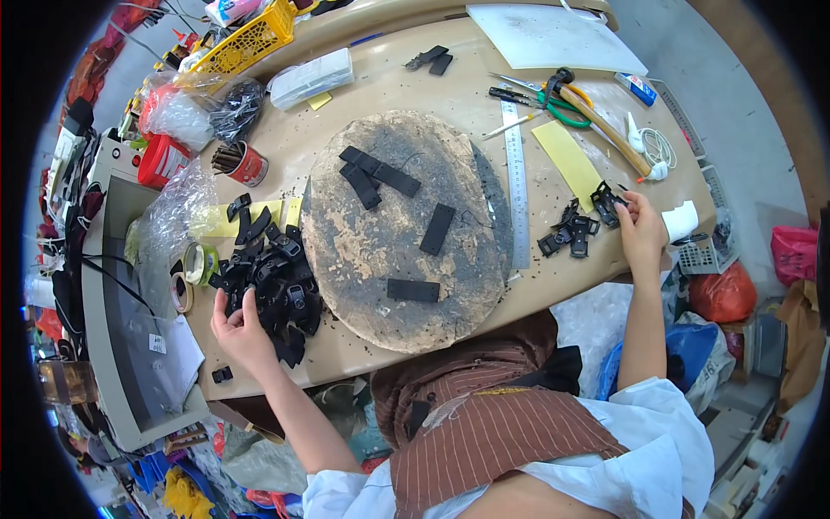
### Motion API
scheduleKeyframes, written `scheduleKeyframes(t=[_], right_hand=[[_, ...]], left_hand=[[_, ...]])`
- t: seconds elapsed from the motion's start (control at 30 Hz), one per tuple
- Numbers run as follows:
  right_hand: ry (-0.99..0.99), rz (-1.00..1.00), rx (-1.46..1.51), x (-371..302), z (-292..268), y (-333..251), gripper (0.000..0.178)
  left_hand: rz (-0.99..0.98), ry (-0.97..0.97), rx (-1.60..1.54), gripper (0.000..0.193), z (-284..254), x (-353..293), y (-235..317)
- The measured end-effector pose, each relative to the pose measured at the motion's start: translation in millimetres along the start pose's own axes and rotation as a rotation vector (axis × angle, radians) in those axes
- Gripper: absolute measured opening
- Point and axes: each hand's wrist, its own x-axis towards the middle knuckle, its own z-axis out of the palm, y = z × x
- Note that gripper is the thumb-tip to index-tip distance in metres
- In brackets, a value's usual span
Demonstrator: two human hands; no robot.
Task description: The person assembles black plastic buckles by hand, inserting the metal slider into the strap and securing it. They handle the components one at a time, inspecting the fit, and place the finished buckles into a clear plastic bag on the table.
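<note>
My right hand [641,229] pinches a black plastic buckle [605,201] at the right side of the table. Just left of it lies a small cluster of black buckles [571,232]. Beside a heap of black straps with buckles [281,281] on the left, my left hand [244,336] is open, thumb and fingers apart, with nothing visible in it. Between the hands is a worn round board [359,259]. Several short black strap pieces lie on it, among them one near its front edge [412,291] and one right of its middle [437,229].
A steel ruler [516,190], a yellow strip [566,160], a wooden-handled hammer [609,134] and green-handled scissors [562,112] lie right of the board. A tin of rods [251,166], tape rolls [201,263] and plastic wrap [177,212] are left. A white sheet [553,39] lies at the back.
</note>
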Motion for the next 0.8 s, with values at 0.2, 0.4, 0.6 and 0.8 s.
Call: scheduleKeyframes(t=[0.2, 0.4, 0.6, 0.8], right_hand=[[0.084, -0.17, 0.464, -10.0, 16.9, -84.8, 0.017], [-0.574, -0.706, 0.639, -67.2, 8.8, -187.1, 0.021], [-0.655, -0.957, 0.793, -82.0, 15.5, -197.2, 0.036], [-0.773, -1.112, 0.869, -75.4, 16.4, -194.0, 0.033]], left_hand=[[0.32, -0.322, -0.218, 0.045, 35.6, -74.7, 66.2], [-0.24, -1.133, -0.766, 0.042, 55.0, -145.9, 116.9], [-0.664, -1.348, -0.848, 0.023, 37.1, -128.8, 102.2], [-0.943, -1.521, -0.926, 0.022, 30.5, -131.1, 97.1]])
